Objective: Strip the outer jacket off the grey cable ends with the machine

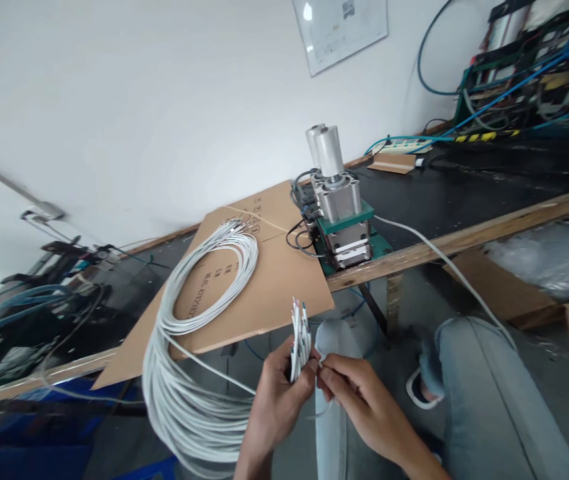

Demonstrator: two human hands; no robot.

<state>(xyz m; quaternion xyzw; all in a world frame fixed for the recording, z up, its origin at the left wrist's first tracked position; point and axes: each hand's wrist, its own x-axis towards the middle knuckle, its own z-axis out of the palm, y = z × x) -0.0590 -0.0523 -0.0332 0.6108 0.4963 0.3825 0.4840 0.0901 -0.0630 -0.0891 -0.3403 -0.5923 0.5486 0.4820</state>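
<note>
My left hand [282, 397] is wrapped round a bundle of white cable ends [300, 340], which stand upright above the fist with a few coloured tips. Right beside it, my right hand [352, 383] is closed in a pinch at the bundle's side. A thin white strand seems to lie between its fingertips, too small to make out fully. From the bundle the white cables [189, 393] run left in a thick loop hanging off the table edge. The far part of this coil [237, 293] rests on a cardboard sheet [284, 280], its ends gathered at the back.
Beyond my hands a metal press with cylinders [337, 193] stands on a green base at the table edge. A grey cord [439, 250] runs from it over my leg. More machinery [539, 67] stands back right; blue hoses [29, 303] lie left. An open cardboard box [509, 287] sits below.
</note>
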